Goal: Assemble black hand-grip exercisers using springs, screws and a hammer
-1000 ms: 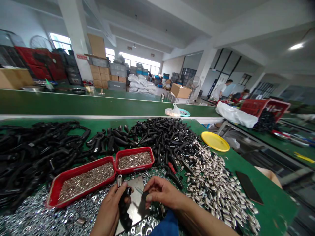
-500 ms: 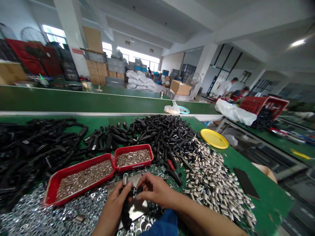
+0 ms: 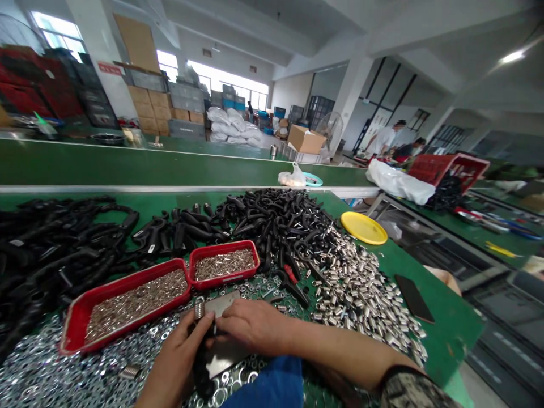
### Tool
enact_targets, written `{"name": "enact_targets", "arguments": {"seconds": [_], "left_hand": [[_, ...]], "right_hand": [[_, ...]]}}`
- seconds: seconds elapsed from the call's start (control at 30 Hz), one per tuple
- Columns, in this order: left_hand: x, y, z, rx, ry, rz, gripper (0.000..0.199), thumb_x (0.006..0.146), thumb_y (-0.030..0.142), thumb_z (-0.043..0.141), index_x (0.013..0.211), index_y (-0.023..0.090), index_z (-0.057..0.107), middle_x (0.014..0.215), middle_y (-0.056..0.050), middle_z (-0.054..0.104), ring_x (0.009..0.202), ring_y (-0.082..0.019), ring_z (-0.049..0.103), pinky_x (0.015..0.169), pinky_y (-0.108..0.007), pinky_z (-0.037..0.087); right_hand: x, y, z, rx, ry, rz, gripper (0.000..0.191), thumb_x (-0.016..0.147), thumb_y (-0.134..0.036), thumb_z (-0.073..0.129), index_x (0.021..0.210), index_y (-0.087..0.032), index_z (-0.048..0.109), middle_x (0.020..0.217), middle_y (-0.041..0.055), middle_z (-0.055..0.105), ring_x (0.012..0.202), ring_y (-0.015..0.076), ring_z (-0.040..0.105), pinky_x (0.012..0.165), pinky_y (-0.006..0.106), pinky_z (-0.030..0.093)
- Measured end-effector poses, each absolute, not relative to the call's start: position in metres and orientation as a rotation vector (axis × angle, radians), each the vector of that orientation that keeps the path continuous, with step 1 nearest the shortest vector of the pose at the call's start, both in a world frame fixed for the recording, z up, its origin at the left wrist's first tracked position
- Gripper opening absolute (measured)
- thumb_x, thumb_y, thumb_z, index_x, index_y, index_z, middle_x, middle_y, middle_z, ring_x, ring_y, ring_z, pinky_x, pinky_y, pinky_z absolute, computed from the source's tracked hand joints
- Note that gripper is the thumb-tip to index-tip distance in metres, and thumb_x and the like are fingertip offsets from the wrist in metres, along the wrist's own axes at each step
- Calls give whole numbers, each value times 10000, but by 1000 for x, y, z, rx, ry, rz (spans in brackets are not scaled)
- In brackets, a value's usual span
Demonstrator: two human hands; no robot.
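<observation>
My left hand (image 3: 181, 345) is closed around a black handle-like part (image 3: 204, 371), whose lower end hangs below my fingers. A ribbed, threaded-looking metal sleeve (image 3: 199, 307) stands up at my left thumb and forefinger. My right hand (image 3: 257, 324) presses in from the right with its fingers bent together against the upper part of the black piece; whatever its fingertips pinch is hidden. Under both hands lies a flat metal plate (image 3: 225, 358). Loose metal rings (image 3: 244, 375) lie around the plate's lower edge.
Two red trays (image 3: 70, 335) of small metal pins stand beyond my hands. Black parts (image 3: 272, 221) are heaped behind, metal sleeves (image 3: 361, 283) to the right. Red-handled pliers (image 3: 291, 275), a yellow lid (image 3: 363, 228) and a dark phone-like slab (image 3: 414, 297) lie rightward. People work far right.
My right hand has turned palm down and lowered over the plate, its fingers now more hidden. My left hand still holds the black part. The view has shifted slightly.
</observation>
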State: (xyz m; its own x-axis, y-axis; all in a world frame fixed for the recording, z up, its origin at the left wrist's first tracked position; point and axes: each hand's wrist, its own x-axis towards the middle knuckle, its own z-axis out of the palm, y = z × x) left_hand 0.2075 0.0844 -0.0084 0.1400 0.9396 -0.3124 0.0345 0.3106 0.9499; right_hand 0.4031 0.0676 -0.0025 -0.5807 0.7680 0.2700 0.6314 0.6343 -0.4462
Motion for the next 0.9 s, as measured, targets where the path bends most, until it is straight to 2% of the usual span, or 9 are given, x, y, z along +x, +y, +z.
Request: {"name": "enact_targets", "arguments": {"seconds": [0.13,0.23,0.27,0.37,0.43,0.53,0.7,0.83,0.9], "left_hand": [[205,80,-7,1397,1399,954,378,811,589,663,873,218,626,784,-16,649,755,-221,590,707,-297,466],[203,79,-12,1579,1390,1050,314,924,511,538,807,219,537,749,1,581,736,-185,532,717,-277,423],[201,81,-16,1644,1383,1056,304,953,489,499,821,217,527,760,1,568,741,-177,522,726,-276,415],[194,84,-26,1829,1293,990,280,979,449,487,836,209,519,789,-4,558,761,-165,519,754,-281,406],[192,84,-26,1822,1263,953,285,987,452,500,843,207,522,787,-1,556,757,-160,522,746,-279,411],[195,81,-21,1717,1241,969,270,1021,443,460,928,204,545,839,-10,582,794,-163,554,765,-283,444],[200,79,-18,1930,1041,1115,184,1038,351,458,1029,199,562,1163,-84,579,1135,-197,549,1044,-361,417],[201,77,-20,1879,1144,1084,207,1058,356,399,1056,201,536,1103,-84,583,1086,-198,562,1007,-365,448],[200,75,-20,1917,1141,1104,198,1056,354,402,1045,200,527,1117,-89,576,1092,-200,557,1008,-366,446]], "right_hand": [[377,64,-17,-1183,-1473,1450,442,946,-637,526,971,-196,528,809,13,652,631,141,616,603,296,524],[364,56,-20,-1177,-1240,1531,483,787,-596,758,955,-219,507,750,-44,604,571,113,584,549,255,503],[363,56,-20,-1189,-1248,1540,457,799,-596,748,919,-220,516,681,-60,567,542,102,552,520,231,473],[368,57,-18,-1135,-1257,1928,567,948,-745,351,823,-217,512,525,-67,457,379,98,393,390,240,366],[373,57,-14,-1224,-1440,1871,606,943,-765,308,840,-210,530,561,-36,506,396,110,410,398,255,361],[377,55,-10,-1431,-1730,1313,502,890,-712,528,872,-211,546,713,18,602,578,149,545,520,270,425],[378,51,-10,-1354,-1834,1559,668,1021,-647,111,841,-209,582,577,3,560,428,134,465,460,270,385],[380,49,-13,-1388,-1807,1215,450,930,-651,518,904,-204,565,764,46,625,597,148,548,540,262,416],[380,48,-13,-1352,-1789,1289,463,976,-643,418,900,-209,561,711,27,597,551,143,515,522,266,414]]}}
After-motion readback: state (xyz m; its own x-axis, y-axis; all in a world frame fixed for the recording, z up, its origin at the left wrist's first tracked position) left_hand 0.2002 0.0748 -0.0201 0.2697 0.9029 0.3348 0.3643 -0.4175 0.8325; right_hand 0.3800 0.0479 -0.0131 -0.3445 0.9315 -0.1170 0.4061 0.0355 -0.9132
